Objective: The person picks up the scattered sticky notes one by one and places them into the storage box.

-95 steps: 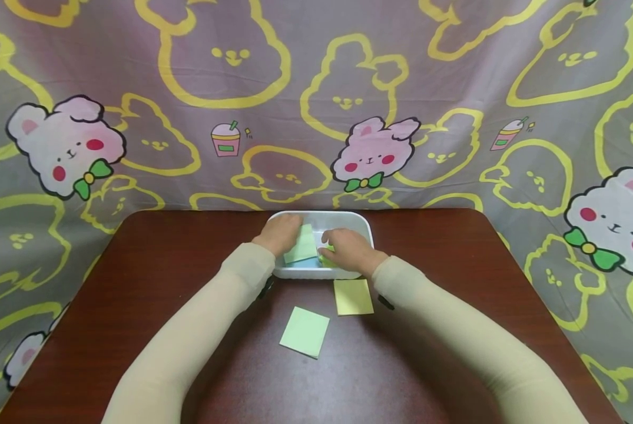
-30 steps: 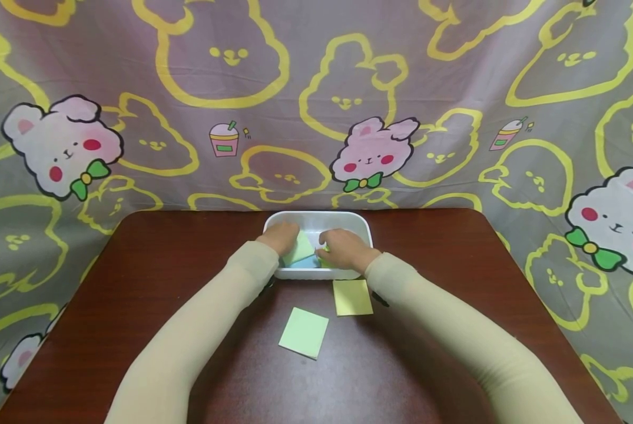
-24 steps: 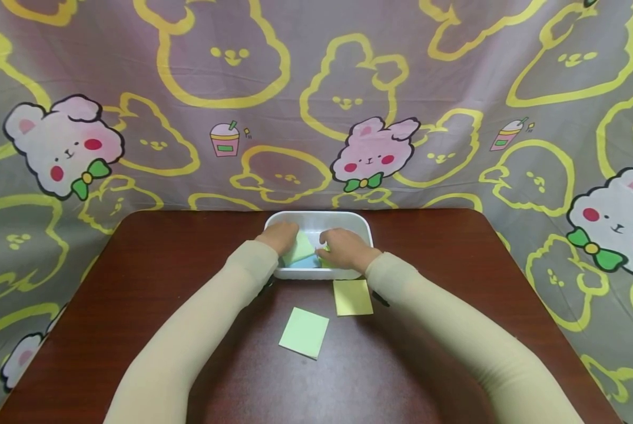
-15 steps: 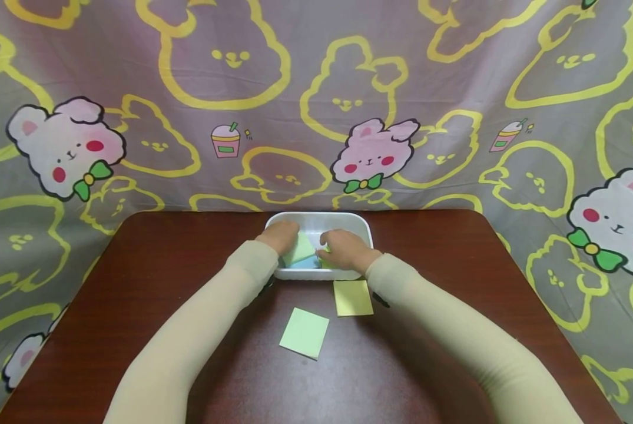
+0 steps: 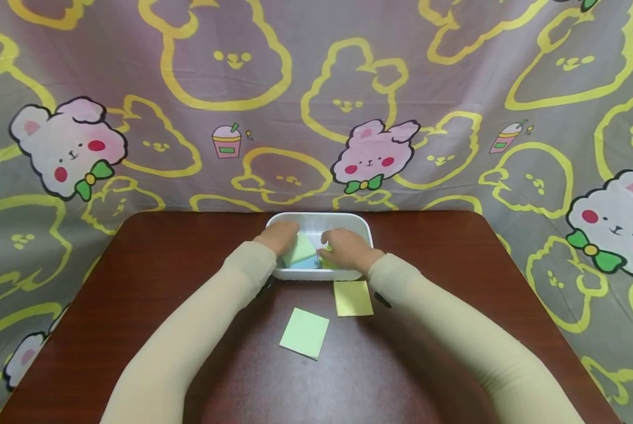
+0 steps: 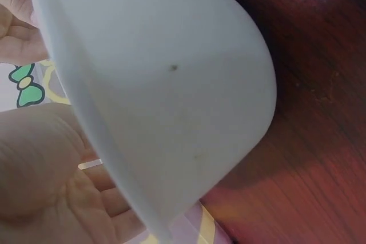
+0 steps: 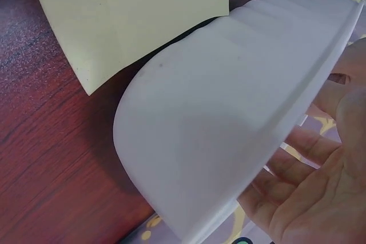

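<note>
Both hands reach into a white plastic basin (image 5: 321, 274) at the table's far edge. At its left end my left hand (image 5: 279, 237) holds a light green sticky note pad (image 5: 302, 251), which lies tilted over a blue piece (image 5: 305, 263). My right hand (image 5: 348, 248), thumb and fingers curled, grips a yellow-green sticky note pad (image 5: 327, 258) at the right; most of that pad is hidden. In both wrist views the basin wall (image 6: 171, 101) covers the fingertips and what they touch.
On the table in front of the basin lie a yellow sticky note pad (image 5: 353, 298) and a light green pad (image 5: 304, 333). The yellow pad nearly touches the basin's front wall. A patterned cloth (image 5: 295, 76) hangs right behind the table.
Since the oldest frame, my left hand and the light green pad have sunk slightly lower in the basin. The right hand has barely shifted; the pads on the table are unmoved.
</note>
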Demonstrator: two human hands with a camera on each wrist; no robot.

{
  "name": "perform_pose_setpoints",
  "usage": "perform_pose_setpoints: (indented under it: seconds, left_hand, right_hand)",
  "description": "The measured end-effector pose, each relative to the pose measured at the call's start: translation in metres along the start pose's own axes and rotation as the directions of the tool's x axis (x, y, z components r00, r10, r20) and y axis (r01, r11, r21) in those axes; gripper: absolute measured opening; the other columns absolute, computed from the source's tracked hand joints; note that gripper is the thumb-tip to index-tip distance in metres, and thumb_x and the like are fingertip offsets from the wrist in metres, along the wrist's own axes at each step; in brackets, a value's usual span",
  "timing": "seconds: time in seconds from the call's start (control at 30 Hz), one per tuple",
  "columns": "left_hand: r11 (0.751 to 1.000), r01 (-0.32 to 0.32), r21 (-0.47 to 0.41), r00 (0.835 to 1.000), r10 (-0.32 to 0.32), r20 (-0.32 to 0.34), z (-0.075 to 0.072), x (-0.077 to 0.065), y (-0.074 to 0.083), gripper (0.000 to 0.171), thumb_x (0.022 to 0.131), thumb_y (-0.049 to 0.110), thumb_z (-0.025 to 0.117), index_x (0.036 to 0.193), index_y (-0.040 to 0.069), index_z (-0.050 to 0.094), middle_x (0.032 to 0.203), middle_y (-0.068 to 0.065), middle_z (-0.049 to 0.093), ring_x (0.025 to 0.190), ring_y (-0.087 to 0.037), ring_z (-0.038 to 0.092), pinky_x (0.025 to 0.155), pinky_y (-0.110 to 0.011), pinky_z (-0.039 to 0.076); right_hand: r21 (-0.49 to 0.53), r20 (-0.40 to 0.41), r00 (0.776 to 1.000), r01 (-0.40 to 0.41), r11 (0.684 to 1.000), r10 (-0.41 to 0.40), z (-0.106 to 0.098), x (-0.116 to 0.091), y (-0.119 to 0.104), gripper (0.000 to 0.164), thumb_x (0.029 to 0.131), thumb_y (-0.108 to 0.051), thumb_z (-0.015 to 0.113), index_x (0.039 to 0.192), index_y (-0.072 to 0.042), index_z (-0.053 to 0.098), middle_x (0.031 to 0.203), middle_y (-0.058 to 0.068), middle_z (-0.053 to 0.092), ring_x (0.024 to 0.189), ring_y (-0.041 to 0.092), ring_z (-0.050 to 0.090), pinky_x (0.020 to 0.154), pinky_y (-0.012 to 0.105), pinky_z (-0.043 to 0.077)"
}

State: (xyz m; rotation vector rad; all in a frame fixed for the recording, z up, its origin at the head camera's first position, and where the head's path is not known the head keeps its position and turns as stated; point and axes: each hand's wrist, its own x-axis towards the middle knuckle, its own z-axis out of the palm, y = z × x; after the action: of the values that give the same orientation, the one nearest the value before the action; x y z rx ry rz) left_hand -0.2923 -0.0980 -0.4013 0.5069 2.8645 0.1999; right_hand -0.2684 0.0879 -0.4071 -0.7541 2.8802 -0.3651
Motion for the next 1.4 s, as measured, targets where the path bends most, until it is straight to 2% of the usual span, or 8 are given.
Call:
perform_pose_setpoints:
  seconds: [0.23, 0.47, 0.77, 0.9, 1.1, 1.3, 1.4]
  left_hand:
    - [1.0, -0.018, 0.003, 1.0, 0.018, -0.013, -0.003, 0.0, 0.002, 0.015, 0.094, 0.006, 0.049, 0.105, 0.005, 0.06, 0.107, -0.012, 0.065, 0.098, -0.025, 0.058, 0.092, -0.04, 0.048]
    - [0.999, -0.049, 0.011, 0.997, 0.049, -0.055, -0.008, -0.001, 0.005, 0.017, 0.095, 0.009, 0.054, 0.109, 0.003, 0.061, 0.106, -0.013, 0.066, 0.098, -0.025, 0.06, 0.091, -0.041, 0.049]
    - [0.997, -0.079, 0.004, 0.991, 0.079, -0.112, -0.016, -0.01, 0.009, 0.027, 0.094, 0.012, 0.06, 0.118, 0.003, 0.061, 0.116, -0.014, 0.067, 0.109, -0.029, 0.063, 0.098, -0.042, 0.048]
    - [0.995, -0.096, 0.02, 0.984, 0.098, -0.149, -0.017, -0.015, 0.011, 0.026, 0.094, 0.017, 0.061, 0.117, 0.003, 0.061, 0.115, -0.013, 0.068, 0.11, -0.03, 0.063, 0.097, -0.043, 0.049]
    - [0.994, -0.106, 0.038, 0.978, 0.111, -0.176, -0.019, -0.021, 0.013, 0.024, 0.096, 0.022, 0.058, 0.112, 0.004, 0.062, 0.106, -0.013, 0.069, 0.102, -0.028, 0.064, 0.091, -0.043, 0.051]
    - [0.995, -0.102, 0.015, 0.978, 0.103, -0.182, -0.023, -0.031, 0.014, 0.035, 0.097, 0.025, 0.056, 0.125, 0.004, 0.059, 0.119, -0.013, 0.067, 0.111, -0.027, 0.063, 0.096, -0.042, 0.051]
    - [0.993, -0.121, 0.012, 0.971, 0.121, -0.208, -0.023, -0.036, 0.013, 0.038, 0.097, 0.025, 0.057, 0.128, 0.004, 0.057, 0.122, -0.013, 0.066, 0.114, -0.027, 0.063, 0.097, -0.043, 0.05]
  right_hand:
    - [0.005, -0.013, 1.0, 0.019, 1.0, -0.019, -0.003, -0.001, -0.001, 0.04, 0.095, -0.032, 0.06, 0.119, -0.001, 0.064, 0.117, 0.013, 0.069, 0.111, 0.027, 0.065, 0.097, 0.041, 0.051]
    - [0.005, -0.034, 0.999, 0.027, 1.0, -0.027, -0.005, -0.004, 0.0, 0.04, 0.095, -0.033, 0.059, 0.12, -0.002, 0.063, 0.116, 0.013, 0.069, 0.109, 0.027, 0.065, 0.096, 0.041, 0.051]
    - [0.01, -0.071, 0.996, 0.057, 0.998, -0.056, -0.011, -0.009, 0.001, 0.039, 0.094, -0.032, 0.06, 0.118, -0.001, 0.063, 0.112, 0.013, 0.07, 0.105, 0.026, 0.066, 0.095, 0.04, 0.051]
    - [0.005, -0.094, 0.993, 0.067, 0.998, -0.066, -0.012, -0.012, 0.003, 0.039, 0.094, -0.032, 0.06, 0.118, -0.001, 0.063, 0.112, 0.013, 0.071, 0.104, 0.025, 0.066, 0.094, 0.04, 0.051]
    - [0.006, -0.121, 0.99, 0.068, 0.998, -0.067, -0.014, -0.017, 0.002, 0.037, 0.094, -0.033, 0.06, 0.116, -0.003, 0.064, 0.11, 0.012, 0.071, 0.103, 0.024, 0.067, 0.093, 0.039, 0.052]
    - [0.014, -0.137, 0.989, 0.062, 0.998, -0.06, -0.017, -0.025, -0.002, 0.038, 0.093, -0.033, 0.062, 0.116, -0.004, 0.065, 0.11, 0.012, 0.071, 0.102, 0.023, 0.066, 0.092, 0.039, 0.052]
    - [0.029, -0.137, 0.989, 0.058, 0.998, -0.053, -0.019, -0.03, -0.005, 0.039, 0.093, -0.033, 0.062, 0.118, -0.003, 0.064, 0.111, 0.012, 0.071, 0.104, 0.024, 0.066, 0.093, 0.04, 0.052]
